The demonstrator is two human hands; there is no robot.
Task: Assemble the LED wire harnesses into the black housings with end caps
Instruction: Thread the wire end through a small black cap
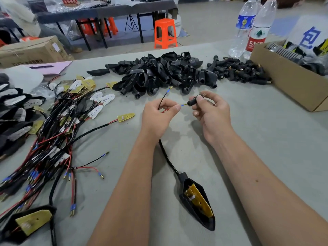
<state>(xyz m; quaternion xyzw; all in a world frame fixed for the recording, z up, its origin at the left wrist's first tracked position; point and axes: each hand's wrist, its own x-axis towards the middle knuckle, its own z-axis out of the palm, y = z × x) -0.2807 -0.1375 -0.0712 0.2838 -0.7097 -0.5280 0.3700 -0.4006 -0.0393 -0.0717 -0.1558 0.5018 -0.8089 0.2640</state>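
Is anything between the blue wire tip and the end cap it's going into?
Nothing visible. The left hand pinches the wire with its blue tip pointed at the mouth of the end cap, which the right hand grips. Only a small open gap separates tip and cap.

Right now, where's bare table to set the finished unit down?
Bare grey tabletop lies right of the right hand, bordered by the brown cardboard box. Left side is crowded by the tangled red-and-black wire harnesses; far centre by the heap of black plastic housings.
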